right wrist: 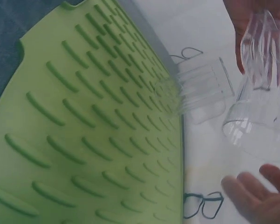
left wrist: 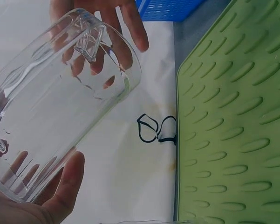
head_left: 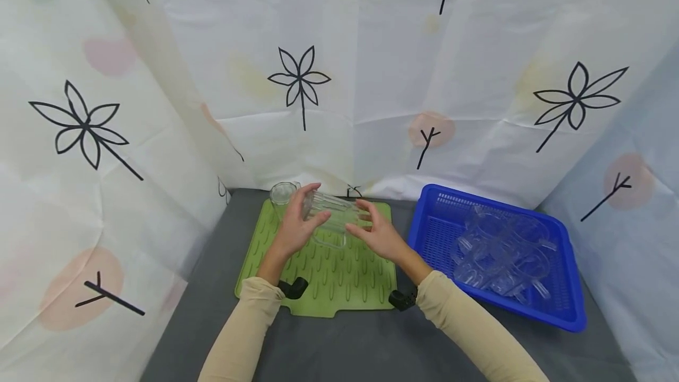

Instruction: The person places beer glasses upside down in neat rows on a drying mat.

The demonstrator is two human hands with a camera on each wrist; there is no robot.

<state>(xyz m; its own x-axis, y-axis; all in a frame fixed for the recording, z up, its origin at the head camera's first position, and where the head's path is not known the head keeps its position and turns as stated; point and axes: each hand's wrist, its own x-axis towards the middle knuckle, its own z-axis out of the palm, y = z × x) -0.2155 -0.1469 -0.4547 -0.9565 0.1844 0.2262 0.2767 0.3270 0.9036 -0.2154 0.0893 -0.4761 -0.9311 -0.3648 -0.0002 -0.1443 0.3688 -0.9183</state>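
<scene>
A clear ribbed glass mug (head_left: 334,208) is held tilted on its side above the green mat (head_left: 339,287). My left hand (head_left: 297,226) grips one end, its thumb along the near side; the left wrist view shows that thumb beside the mug (left wrist: 51,102). Around the other end, my right hand (head_left: 379,234) has its fingers spread; in the right wrist view its fingertips (right wrist: 258,186) appear apart from the glass. A second glass mug (head_left: 283,193) stands at the mat's back left corner, partly behind my left hand, and shows too in the right wrist view (right wrist: 202,91).
To the right of the mat, a blue plastic basket (head_left: 575,287) holds several clear glass mugs (head_left: 498,252). Both rest on a dark grey table (head_left: 329,346). Behind and at the sides hangs a pale cloth (head_left: 382,75) with plant drawings.
</scene>
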